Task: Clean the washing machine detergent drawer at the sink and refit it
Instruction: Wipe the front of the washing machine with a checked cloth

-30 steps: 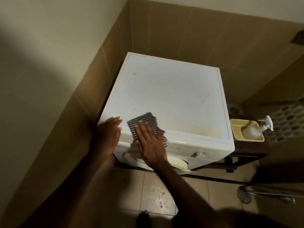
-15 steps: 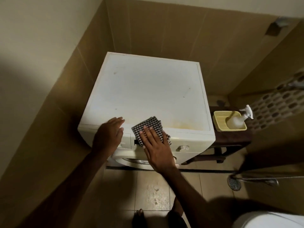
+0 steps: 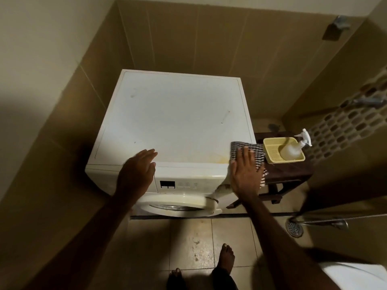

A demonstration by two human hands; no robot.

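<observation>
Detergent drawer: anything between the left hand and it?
Nothing visible. The left hand lies open over the washing machine's front-left corner, directly above the drawer front and hiding most of it. The checked cloth sits under the right hand at the front-right corner, well clear.

**Hands at the front edge of the washing machine, seen from above**

The right hand (image 3: pixel 244 172) lies flat, fingers straight, on a checked cloth (image 3: pixel 254 152) at the front right corner of the washing machine (image 3: pixel 173 122). Just beyond the cloth, a yellow basket (image 3: pixel 272 158) holding a spray bottle (image 3: pixel 293 148) stands on a dark wooden stand (image 3: pixel 293 172). Well to the other side of that hand, the left hand (image 3: pixel 137 173) rests open on the front edge, beside the control panel (image 3: pixel 178 184). Below both, the door (image 3: pixel 178 204) faces a tiled floor (image 3: pixel 188 243) with a drain (image 3: pixel 294 227).
</observation>
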